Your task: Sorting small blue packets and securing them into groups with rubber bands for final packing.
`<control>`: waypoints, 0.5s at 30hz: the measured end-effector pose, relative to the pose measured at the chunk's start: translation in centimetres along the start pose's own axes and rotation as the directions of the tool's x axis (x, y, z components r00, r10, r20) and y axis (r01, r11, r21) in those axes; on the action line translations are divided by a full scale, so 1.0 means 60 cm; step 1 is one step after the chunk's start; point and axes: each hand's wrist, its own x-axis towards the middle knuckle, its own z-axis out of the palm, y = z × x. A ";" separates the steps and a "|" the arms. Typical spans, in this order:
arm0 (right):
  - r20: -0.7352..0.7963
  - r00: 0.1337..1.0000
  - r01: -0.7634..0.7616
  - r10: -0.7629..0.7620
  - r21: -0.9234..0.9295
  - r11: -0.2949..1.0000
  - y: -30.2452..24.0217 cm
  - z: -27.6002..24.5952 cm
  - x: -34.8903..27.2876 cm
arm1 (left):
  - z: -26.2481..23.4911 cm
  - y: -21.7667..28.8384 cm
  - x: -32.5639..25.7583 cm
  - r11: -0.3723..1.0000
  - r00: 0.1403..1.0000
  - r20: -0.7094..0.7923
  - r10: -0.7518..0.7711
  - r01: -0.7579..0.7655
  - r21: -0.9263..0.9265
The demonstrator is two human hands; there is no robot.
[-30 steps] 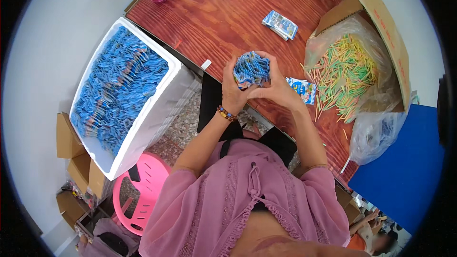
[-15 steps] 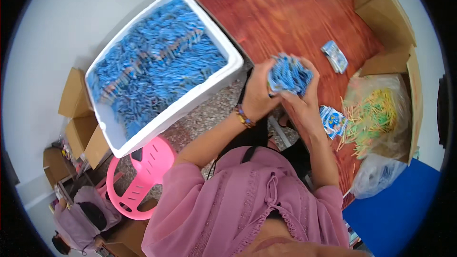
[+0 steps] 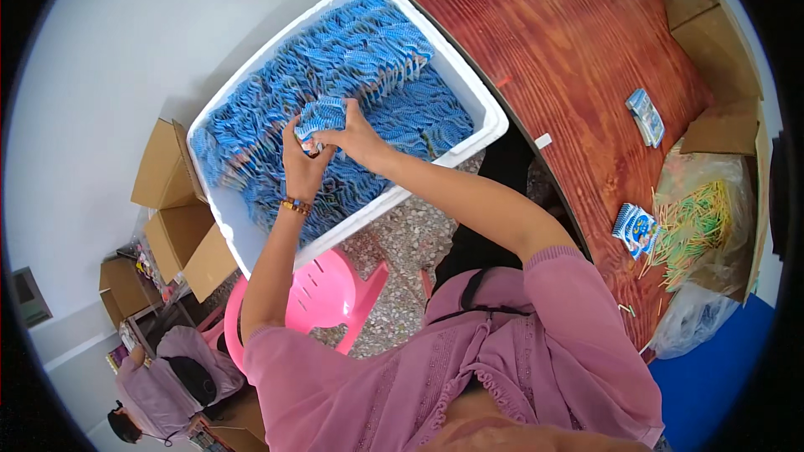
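A bundle of small blue-and-white packets is gripped between both my hands over a white foam box. My left hand, with a beaded bracelet at its wrist, curls round the near left side of the bundle. From the right, my right hand presses on it with thumb and fingers. Rows of similar blue packets fill much of the box below. I cannot tell whether the bundle touches them.
On the reddish wooden table lie two packet stacks, one far and one near. Coloured sticks spill from a plastic bag in a cardboard box. A pink chair stands below the foam box. Another person sits at lower left.
Both hands have carried the packet bundle leftward from the table's edge to above the foam box. The view has shifted, and more of the pink chair shows.
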 end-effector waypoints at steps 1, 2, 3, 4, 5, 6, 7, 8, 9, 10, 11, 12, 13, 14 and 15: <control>0.003 0.998 0.058 -0.058 0.075 0.996 -0.005 0.017 0.003 | -0.004 -0.023 0.011 0.976 0.981 -0.104 0.161 -0.143 0.163; 0.009 0.998 0.056 -0.057 0.076 0.996 -0.012 0.025 0.011 | -0.007 -0.045 0.023 0.906 0.927 -0.176 0.331 -0.260 0.335; 0.002 0.996 0.084 -0.085 -0.128 0.988 -0.013 0.023 0.021 | -0.003 -0.047 0.034 0.905 0.923 -0.184 0.337 -0.263 0.334; 0.000 0.994 0.107 -0.113 -0.327 0.939 -0.016 0.019 0.030 | 0.000 -0.055 0.045 0.905 0.923 -0.182 0.338 -0.266 0.332; 0.046 0.989 0.142 -0.138 -0.522 0.841 -0.017 0.014 0.038 | 0.008 -0.071 0.055 0.879 0.911 -0.173 0.376 -0.291 0.378; 0.049 0.990 0.140 -0.134 -0.521 0.842 -0.023 0.016 0.037 | 0.011 -0.098 0.061 0.851 0.899 -0.165 0.406 -0.307 0.425; 0.115 0.993 0.110 -0.042 -0.689 0.717 -0.040 0.019 0.032 | 0.012 -0.114 0.062 0.848 0.891 -0.166 0.423 -0.324 0.420; 0.160 0.985 0.099 0.062 -0.825 0.557 -0.052 0.024 0.029 | 0.012 -0.130 0.062 0.848 0.892 -0.167 0.419 -0.319 0.423; 0.172 0.979 0.205 -0.111 -0.860 0.467 -0.048 0.023 0.026 | 0.021 -0.128 0.064 0.835 0.873 -0.176 0.454 -0.348 0.427; 0.165 0.980 0.198 -0.112 -0.861 0.468 -0.044 0.019 0.027 | 0.028 -0.126 0.066 0.821 0.853 -0.185 0.487 -0.375 0.431; 0.159 0.977 0.206 -0.142 -0.873 0.442 -0.041 0.013 0.027 | 0.032 -0.125 0.070 0.820 0.854 -0.179 0.489 -0.379 0.429; 0.161 0.973 0.217 -0.167 -0.882 0.418 -0.045 0.012 0.022 | 0.032 -0.127 0.070 0.803 0.834 -0.181 0.522 -0.408 0.434; 0.161 0.974 0.216 -0.162 -0.880 0.422 -0.048 0.010 0.017 | 0.032 -0.128 0.071 0.785 0.812 -0.182 0.554 -0.437 0.439; 0.179 0.951 0.264 -0.252 -0.894 0.363 -0.051 0.008 0.011 | 0.031 -0.130 0.072 0.766 0.790 -0.184 0.585 -0.464 0.444; 0.201 0.918 0.307 -0.341 -0.905 0.295 -0.059 0.005 0.006 | 0.030 -0.133 0.075 0.766 0.795 -0.168 0.583 -0.468 0.441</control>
